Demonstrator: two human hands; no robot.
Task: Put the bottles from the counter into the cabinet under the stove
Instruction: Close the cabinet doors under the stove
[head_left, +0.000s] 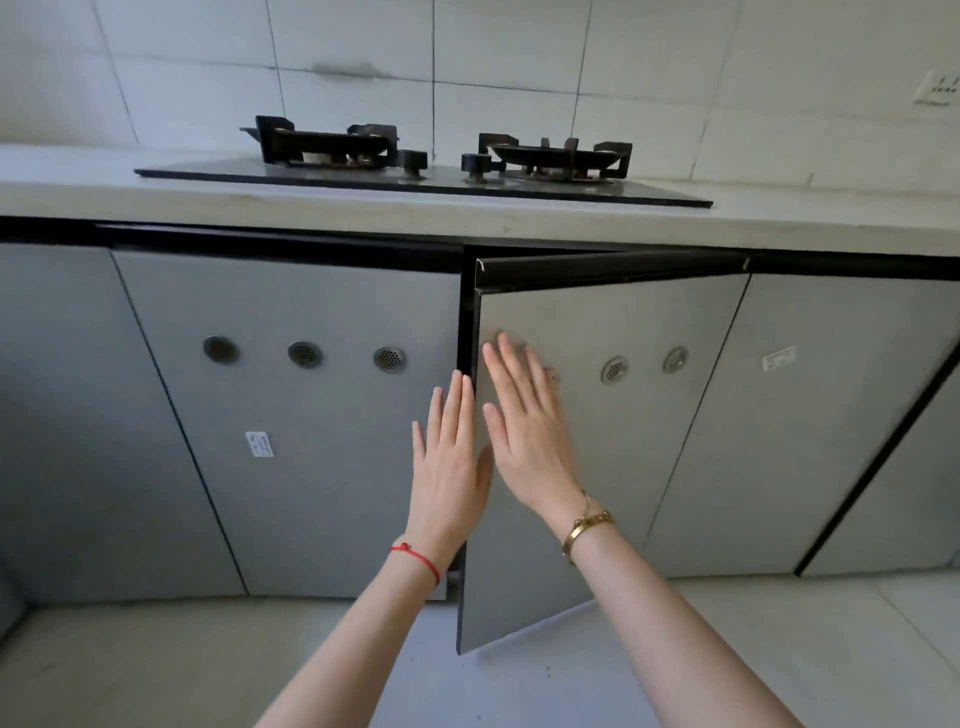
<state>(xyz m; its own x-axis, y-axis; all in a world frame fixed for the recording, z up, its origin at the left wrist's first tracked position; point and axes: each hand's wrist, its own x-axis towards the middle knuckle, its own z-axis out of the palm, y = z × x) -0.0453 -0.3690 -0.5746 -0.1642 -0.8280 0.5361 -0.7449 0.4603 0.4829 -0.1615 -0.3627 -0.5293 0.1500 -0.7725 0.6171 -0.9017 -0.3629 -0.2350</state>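
Observation:
Under the black two-burner stove (431, 156) are two grey cabinet doors. The left door (291, 415) is closed. The right door (613, 441) stands slightly ajar, its left edge swung out toward me. My right hand (524, 431) lies flat with fingers spread on the ajar door's front. My left hand (452, 457) is flat and open near the gap between the two doors, its fingertips at the dark edge. Neither hand holds anything. No bottles are in view, and the cabinet's inside is hidden.
The pale counter (779, 223) runs across the view above the doors. More grey doors flank the pair at far left (67, 415) and right (831, 415). White tiled wall with a socket (935, 88) behind. Light floor (156, 665) below.

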